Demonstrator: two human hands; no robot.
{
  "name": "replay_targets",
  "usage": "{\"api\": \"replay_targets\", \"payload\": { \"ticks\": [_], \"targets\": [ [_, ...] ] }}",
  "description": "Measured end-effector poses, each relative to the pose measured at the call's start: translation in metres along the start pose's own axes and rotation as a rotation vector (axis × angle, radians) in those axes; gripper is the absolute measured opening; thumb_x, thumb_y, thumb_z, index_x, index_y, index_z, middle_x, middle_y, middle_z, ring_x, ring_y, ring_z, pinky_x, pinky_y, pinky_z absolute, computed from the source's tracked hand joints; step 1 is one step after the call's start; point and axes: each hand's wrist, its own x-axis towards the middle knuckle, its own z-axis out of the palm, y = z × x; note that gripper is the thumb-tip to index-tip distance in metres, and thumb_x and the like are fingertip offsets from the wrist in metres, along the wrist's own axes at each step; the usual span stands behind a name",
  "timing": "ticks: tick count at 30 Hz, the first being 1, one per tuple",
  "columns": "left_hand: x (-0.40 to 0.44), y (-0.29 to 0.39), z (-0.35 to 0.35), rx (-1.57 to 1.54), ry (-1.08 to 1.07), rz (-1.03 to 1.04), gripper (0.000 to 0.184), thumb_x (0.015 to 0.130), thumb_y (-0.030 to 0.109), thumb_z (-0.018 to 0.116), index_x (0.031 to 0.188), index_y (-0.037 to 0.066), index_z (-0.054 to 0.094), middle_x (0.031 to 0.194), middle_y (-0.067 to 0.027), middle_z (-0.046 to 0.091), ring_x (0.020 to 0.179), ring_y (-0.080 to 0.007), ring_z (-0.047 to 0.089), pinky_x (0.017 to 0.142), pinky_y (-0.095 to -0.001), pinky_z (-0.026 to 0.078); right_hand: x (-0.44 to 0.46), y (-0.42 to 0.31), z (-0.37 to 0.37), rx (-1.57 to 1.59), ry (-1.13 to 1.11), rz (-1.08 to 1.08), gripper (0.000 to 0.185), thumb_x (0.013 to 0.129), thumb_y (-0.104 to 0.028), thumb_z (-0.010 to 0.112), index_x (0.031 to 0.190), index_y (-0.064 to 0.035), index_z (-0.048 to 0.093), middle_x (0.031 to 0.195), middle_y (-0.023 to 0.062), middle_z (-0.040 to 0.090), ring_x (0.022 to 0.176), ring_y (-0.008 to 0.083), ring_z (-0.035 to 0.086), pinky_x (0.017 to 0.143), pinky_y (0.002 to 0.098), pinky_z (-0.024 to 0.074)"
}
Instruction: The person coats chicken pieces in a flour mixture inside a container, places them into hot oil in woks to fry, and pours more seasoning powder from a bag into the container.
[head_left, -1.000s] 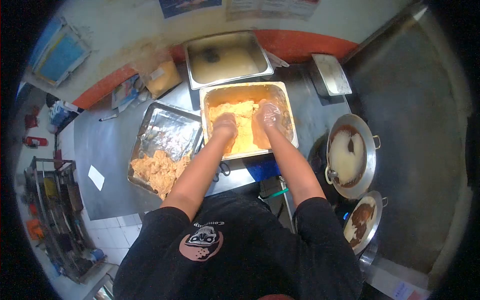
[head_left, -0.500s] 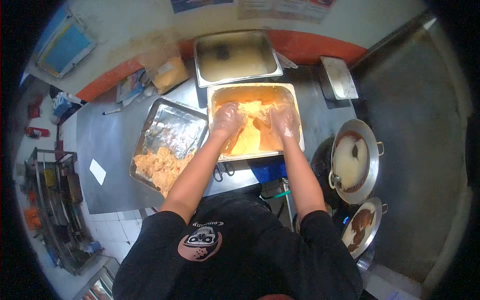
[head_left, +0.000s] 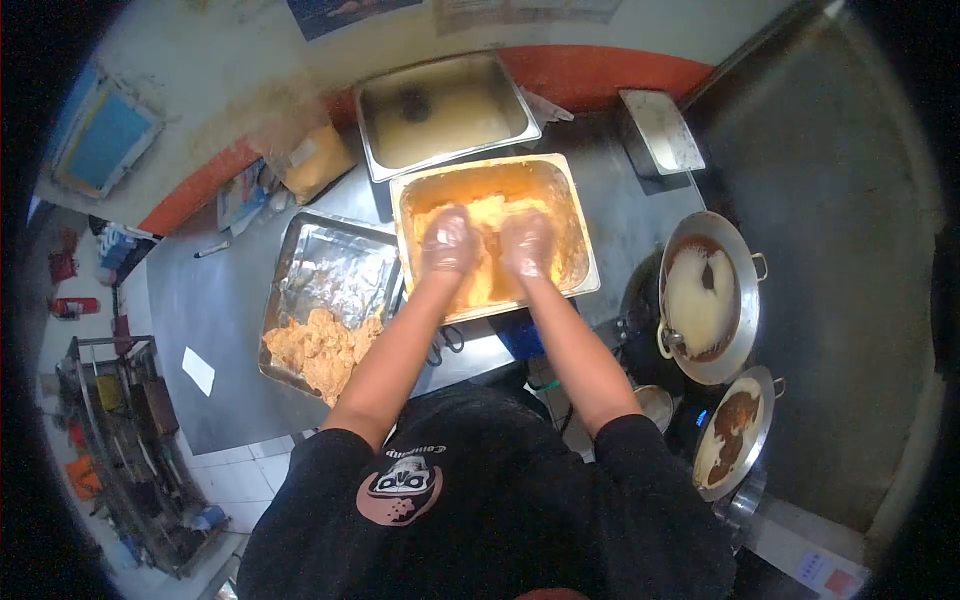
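Both hands wear clear plastic gloves and are in a deep metal pan [head_left: 408,262] of orange-yellow flour [head_left: 488,285]. My left hand [head_left: 450,242] is in the left half, its fingers curled down into the flour. Close beside it on the right, my right hand [head_left: 527,243] is curled the same way. Whatever the fingers hold, if anything, is hidden beneath the hands. Left of the pan, a foil-lined tray [head_left: 340,260] carries a heap of flour-coated pieces, probably chicken [head_left: 325,350], partly behind my left forearm.
Behind the pan stands another metal pan [head_left: 450,125] of cloudy liquid. At right are a pan of foaming oil [head_left: 700,300] and a second pan with brown contents [head_left: 735,430]. A narrow metal container [head_left: 665,130], a bag [head_left: 315,165] and scissors [head_left: 448,343] are also around.
My hands have come closer together, the right one moving left from the pan's right side. The flour between them is now partly covered. The camera view has shifted slightly.
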Motion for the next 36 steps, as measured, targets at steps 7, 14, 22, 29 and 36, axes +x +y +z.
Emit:
{"api": "replay_targets", "payload": {
  "ticks": [7, 14, 22, 29, 36],
  "targets": [
    [-0.008, 0.008, 0.002, -0.068, 0.204, 0.054, 0.018, 0.086, 0.013, 0.054, 0.079, 0.003, 0.067, 0.082, -0.0232, 0.067, 0.081, -0.0412, 0.068, 0.074, -0.0481, 0.055, -0.008, 0.015, 0.007, -0.073, -0.061, 0.052, 0.02, 0.08, -0.018, 0.068, 0.083, 0.0016, 0.064, 0.084, 0.0265, 0.066, 0.082, 0.0409, 0.068, 0.074, 0.0493, 0.0525],
    [-0.026, 0.027, -0.006, -0.015, 0.081, 0.009, 0.02, 0.088, 0.013, 0.051, 0.087, 0.002, 0.067, 0.091, -0.0226, 0.069, 0.085, -0.0371, 0.069, 0.076, -0.0437, 0.055, -0.026, 0.009, 0.007, -0.075, 0.04, -0.096, 0.021, 0.082, -0.014, 0.068, 0.092, 0.0048, 0.065, 0.076, 0.0225, 0.067, 0.065, 0.0388, 0.067, 0.062, 0.0458, 0.0551],
    [-0.04, 0.023, -0.014, 0.087, 0.062, 0.071, 0.021, 0.086, 0.021, 0.058, 0.094, 0.003, 0.065, 0.093, -0.022, 0.068, 0.089, -0.0404, 0.065, 0.08, -0.0481, 0.053, -0.03, 0.004, -0.024, 0.119, -0.138, 0.044, 0.02, 0.077, -0.013, 0.073, 0.085, 0.0035, 0.066, 0.077, 0.0224, 0.066, 0.072, 0.0313, 0.066, 0.068, 0.0419, 0.0517],
    [-0.055, -0.006, -0.044, 0.034, 0.111, 0.077, 0.018, 0.08, 0.02, 0.061, 0.089, 0.004, 0.063, 0.093, -0.0233, 0.067, 0.093, -0.0406, 0.064, 0.083, -0.0479, 0.052, -0.038, -0.056, -0.215, 0.696, -0.144, 0.098, 0.029, 0.085, 0.003, 0.068, 0.113, 0.0055, 0.061, 0.11, 0.0121, 0.064, 0.097, 0.017, 0.065, 0.088, 0.0306, 0.0557],
    [-0.038, -0.112, 0.006, 0.337, 0.176, 0.124, 0.048, 0.088, 0.036, 0.071, 0.117, -0.002, 0.066, 0.107, -0.0196, 0.07, 0.099, -0.0321, 0.067, 0.088, -0.0417, 0.054, -0.104, 0.014, -0.44, 0.528, 0.396, 0.042, 0.023, 0.086, -0.002, 0.069, 0.108, 0.0038, 0.066, 0.106, 0.0114, 0.07, 0.097, 0.0165, 0.068, 0.088, 0.0295, 0.055]
  ]
}}
